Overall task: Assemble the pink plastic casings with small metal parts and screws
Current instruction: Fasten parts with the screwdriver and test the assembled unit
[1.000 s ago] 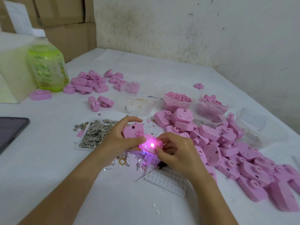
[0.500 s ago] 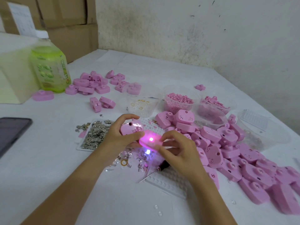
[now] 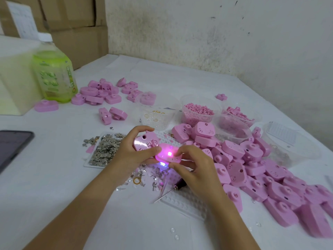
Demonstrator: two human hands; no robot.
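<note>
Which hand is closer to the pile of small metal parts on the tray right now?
Left. The left hand sits right beside the metal parts, at their right edge; the right hand is farther right, beyond the lit casing.

Dial centred where I see the left hand point(image 3: 133, 152) and right hand point(image 3: 194, 170) holding the held casings point(image 3: 146, 141) side by side.
- 3 o'clock: casing heap point(image 3: 252, 170).
- 1 o'clock: tubs point(image 3: 198, 112).
- 9 o'clock: metal-parts tray point(image 3: 104, 150), with the phone point(image 3: 12, 145) beyond it.
- 10 o'clock: small casing pile point(image 3: 100, 92), with the bottle point(image 3: 54, 74) farther out.
- 6 o'clock: screwdriver point(image 3: 173, 190), partly on a perforated tray point(image 3: 183, 202).
</note>
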